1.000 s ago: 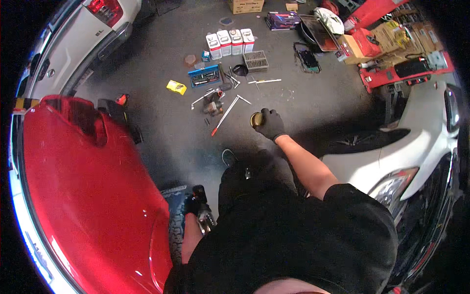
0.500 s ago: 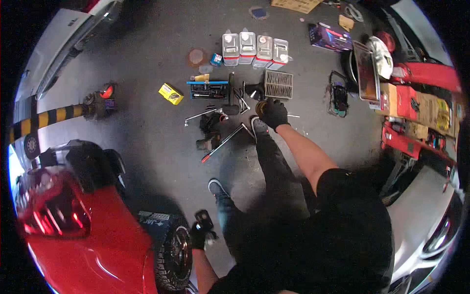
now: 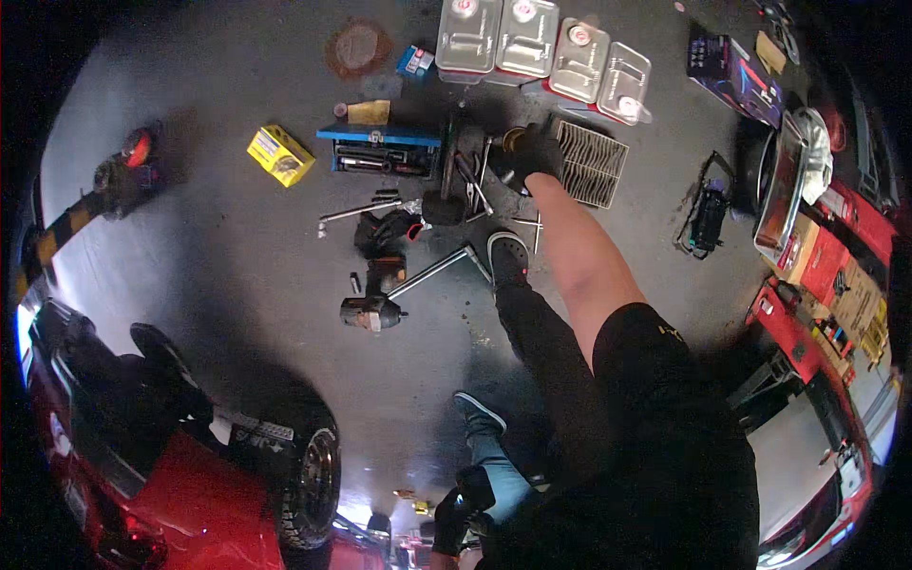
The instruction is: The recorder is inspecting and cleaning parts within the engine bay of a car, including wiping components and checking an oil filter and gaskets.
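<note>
My right hand [image 3: 538, 158], in a black glove, reaches down to the floor between the blue toolbox [image 3: 380, 138] and a pleated rectangular air filter [image 3: 591, 163]. Its fingers are closed on a round gold-coloured part [image 3: 514, 140], mostly covered by the glove. Pliers [image 3: 472, 180] and a black-headed mallet [image 3: 444, 209] lie just left of that hand. Low in the picture, my left hand [image 3: 450, 524], also gloved, holds a dark blocky device [image 3: 475, 486] beside my leg. I cannot make out the device's kind.
Several metal cans [image 3: 527, 38] stand beyond the toolbox. A ratchet [image 3: 359, 217], a long breaker bar [image 3: 427, 274] and a cordless impact wrench [image 3: 372, 313] lie left of my foot. A yellow box [image 3: 281, 155] is farther left. A red vehicle's wheel [image 3: 313, 489] stands lower left.
My view has come closer to the floor things, which look larger. My right hand has gone farther out with the gold-coloured part, beside the air filter. My left hand sits lower and farther right in view.
</note>
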